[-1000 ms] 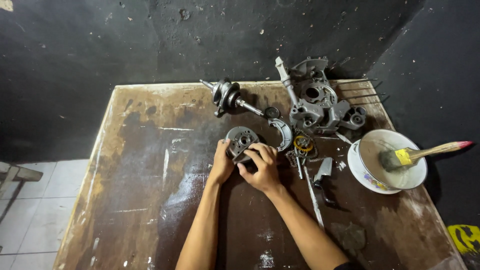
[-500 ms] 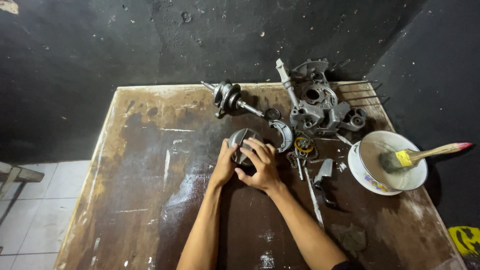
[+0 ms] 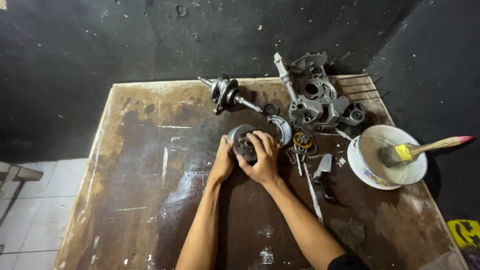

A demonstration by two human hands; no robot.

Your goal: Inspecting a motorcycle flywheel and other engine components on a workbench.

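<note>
Both my hands hold a round grey metal engine part [image 3: 240, 136], drum-shaped with holes, just above the worn brown table [image 3: 150, 190]. My left hand [image 3: 222, 162] grips its left lower rim. My right hand [image 3: 260, 157] covers its front and right side, fingers spread over the face. Much of the part is hidden under my fingers.
A crankshaft [image 3: 226, 93] lies at the back of the table. A grey engine case [image 3: 317, 100] sits back right, with a curved metal piece [image 3: 283, 129], a chain and small parts [image 3: 302, 142] in front. A white bowl [image 3: 392, 155] holding a paintbrush [image 3: 420, 149] stands right. A knife [image 3: 320, 175] lies beside my right forearm.
My hands have turned the round part; my right hand has shifted up over its face and the part sits slightly higher.
</note>
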